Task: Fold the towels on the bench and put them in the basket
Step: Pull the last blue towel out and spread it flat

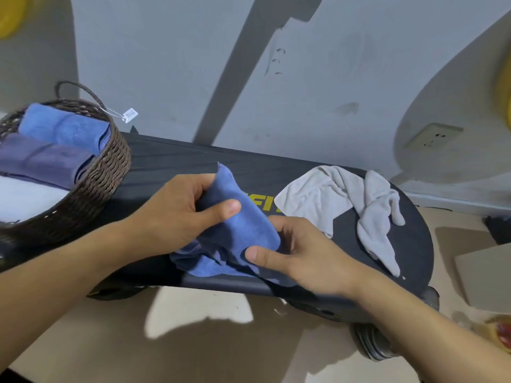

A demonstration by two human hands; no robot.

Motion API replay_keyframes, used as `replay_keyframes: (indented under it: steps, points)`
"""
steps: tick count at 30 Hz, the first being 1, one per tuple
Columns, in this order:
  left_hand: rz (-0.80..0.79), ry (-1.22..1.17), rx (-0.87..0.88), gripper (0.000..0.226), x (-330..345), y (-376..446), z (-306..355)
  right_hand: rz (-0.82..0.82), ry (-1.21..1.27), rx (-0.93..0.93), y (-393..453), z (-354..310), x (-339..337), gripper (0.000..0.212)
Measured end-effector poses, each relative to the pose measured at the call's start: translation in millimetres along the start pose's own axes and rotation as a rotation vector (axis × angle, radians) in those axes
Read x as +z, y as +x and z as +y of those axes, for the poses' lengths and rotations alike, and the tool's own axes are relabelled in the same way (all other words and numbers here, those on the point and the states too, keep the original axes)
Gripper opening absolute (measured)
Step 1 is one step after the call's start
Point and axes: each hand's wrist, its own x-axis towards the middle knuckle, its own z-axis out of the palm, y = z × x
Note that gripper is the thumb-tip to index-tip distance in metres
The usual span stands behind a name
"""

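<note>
While two folded towels were stowed in the basket, the blue towel was pinched by both hands' grip, left hand and right hand; beyond the right hand, a grey towel was left unfolded.

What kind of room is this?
Probably a home room with workout gear: a padded black bench stands by a plain wall with a socket, and a wicker basket holds folded towels.

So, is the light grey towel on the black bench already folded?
No, the light grey towel lies crumpled and spread on the black bench, untouched by either hand.
</note>
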Motion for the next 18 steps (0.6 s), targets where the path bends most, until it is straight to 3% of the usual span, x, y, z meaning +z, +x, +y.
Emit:
replay_keyframes:
  steps: [3,7,9,11,13,14,18]
  points:
    - [0.052,0.052,0.044,0.014,-7.3,3.5,-3.7,0.127,-0.053,-0.059,1.0,-2.5,-12.4,0.018]
    - [0.069,0.101,-0.053,0.009,-15.5,17.6,-31.8,0.42,-0.197,-0.065,1.7,-1.7,-34.7,0.031]
    - [0.005,0.274,-0.183,0.024,-19.5,21.4,-56.3,0.527,-0.336,-0.014,1.4,0.7,-48.3,0.031]
    - [-0.136,0.545,-0.259,0.055,-22.1,21.1,-80.5,0.595,-0.541,0.057,-1.1,5.4,-62.4,0.032]
    - [-0.275,0.717,-0.239,0.08,-18.7,18.4,-98.3,0.63,-0.685,0.128,-4.9,11.2,-76.7,0.033]
    - [-0.319,0.752,-0.208,0.081,-15.1,17.3,-104.5,0.632,-0.725,0.17,-7.5,14.0,-83.5,0.033]
    - [-0.368,0.814,-0.104,0.036,4.7,14.9,-117.8,0.552,-0.838,0.426,-14.7,28.1,-109.8,0.016]
